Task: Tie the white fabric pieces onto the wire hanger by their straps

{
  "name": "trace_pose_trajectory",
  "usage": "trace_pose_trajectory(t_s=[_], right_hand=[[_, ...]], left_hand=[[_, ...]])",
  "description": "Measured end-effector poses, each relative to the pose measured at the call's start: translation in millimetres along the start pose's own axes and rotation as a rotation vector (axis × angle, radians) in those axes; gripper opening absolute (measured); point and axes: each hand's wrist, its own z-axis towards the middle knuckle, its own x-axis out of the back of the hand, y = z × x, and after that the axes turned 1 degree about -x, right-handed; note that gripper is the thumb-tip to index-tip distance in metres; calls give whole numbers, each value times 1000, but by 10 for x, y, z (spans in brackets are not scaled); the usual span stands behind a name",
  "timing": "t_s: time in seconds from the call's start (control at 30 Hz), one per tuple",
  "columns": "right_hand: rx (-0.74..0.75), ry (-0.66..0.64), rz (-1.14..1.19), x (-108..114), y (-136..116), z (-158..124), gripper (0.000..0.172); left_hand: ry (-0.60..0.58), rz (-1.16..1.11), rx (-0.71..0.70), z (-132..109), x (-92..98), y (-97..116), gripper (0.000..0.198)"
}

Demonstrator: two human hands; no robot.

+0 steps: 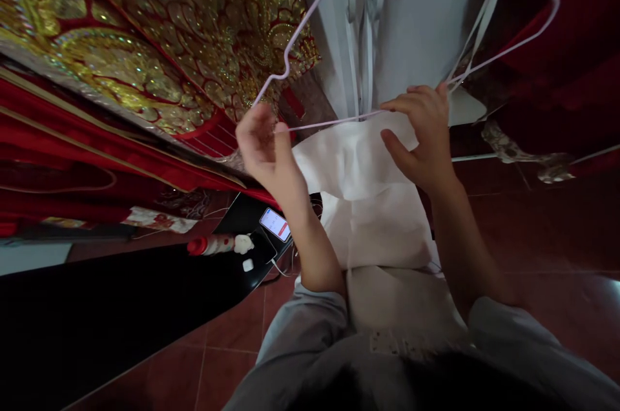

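A pale pink wire hanger [310, 13] spans the upper middle of the view. My left hand [265, 143] curls round its lower left corner. At the right, my right hand [419, 126] touches the bottom bar with its fingertips, the thumb held apart below. White fabric [372, 223] hangs under the bar between my hands and falls in layers toward my body. A white strap loop [477, 36] hangs over the right notch of the hanger.
Gold-sequined red garments [194, 30] hang at the left, dark red cloth [571, 62] at the right. A black table [145, 307] at lower left bears a lit phone [275, 224], a red-capped bottle [210, 245] and a small white case [248, 265]. Red tiles cover the floor.
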Motion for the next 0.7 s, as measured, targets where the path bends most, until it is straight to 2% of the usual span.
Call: trace_pose_trajectory(t_s=[0.07, 0.17, 0.23, 0.3, 0.37, 0.43, 0.47, 0.5, 0.53, 0.57, 0.63, 0.7], right_hand=[[3, 3, -6, -11, -6, -13, 33], [17, 7, -33, -42, -27, -34, 33], [23, 0, -58, -53, -45, -38, 34], [21, -2, -82, -47, -60, -32, 33], [19, -2, -96, -29, -67, -21, 31], [29, -2, -98, -10, -65, -11, 30], [34, -5, -96, -3, -60, -9, 30], [37, -4, -92, -1, -55, -9, 30], [40, -1, -89, -1, -50, -11, 31], [38, 2, -87, -4, -45, -13, 31], [28, 5, -86, -14, -40, -20, 33], [29, 5, -79, -21, -39, -25, 33]], left_hand=[[-90, 16, 50, -26, -51, 55, 33], [-270, -27, 228, -30, -151, 247, 30], [-320, -71, 287, -18, -228, 390, 27], [-229, -93, 203, -18, -283, 469, 23], [32, -41, 28, -51, -274, 428, 20], [353, 91, -72, -117, -177, 240, 23], [463, 166, -31, -158, -102, 98, 31], [492, 236, 127, -202, -16, -67, 32], [430, 292, 353, -246, 71, -245, 30], [337, 290, 482, -290, 153, -427, 26], [178, 270, 636, -379, 276, -768, 25], [62, 268, 751, -476, 333, -1049, 34]])
